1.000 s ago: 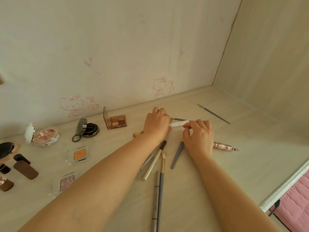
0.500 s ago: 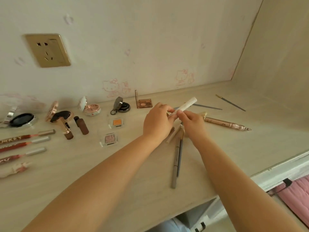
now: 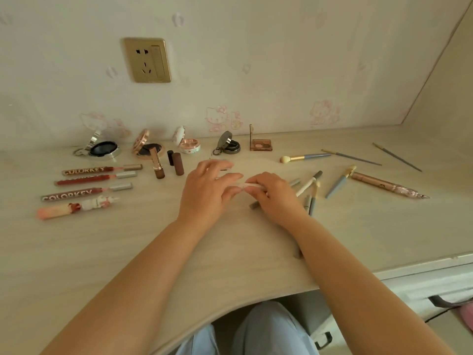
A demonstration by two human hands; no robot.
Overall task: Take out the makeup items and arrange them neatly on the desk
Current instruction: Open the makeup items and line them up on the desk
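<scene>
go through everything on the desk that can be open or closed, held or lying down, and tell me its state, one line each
Left hand: fingers on the white pen.
Right hand: closed around the white pen.
Slim white pen: held between both hands.
Five compacts along the wall: lids up, open.
Two brown lipstick tubes: one standing, one leaning.
Four lip gloss tubes: capped, lying in a row.
Blue-handled brushes: lying scattered.
Rose-gold pen: lying flat.

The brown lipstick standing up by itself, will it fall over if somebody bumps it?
Probably yes. The brown lipstick stands upright on a narrow base and is tall for its width, so a nudge would likely tip it. It looks round, so once down it may roll on the smooth desk. The left hand is close beside it.
</scene>
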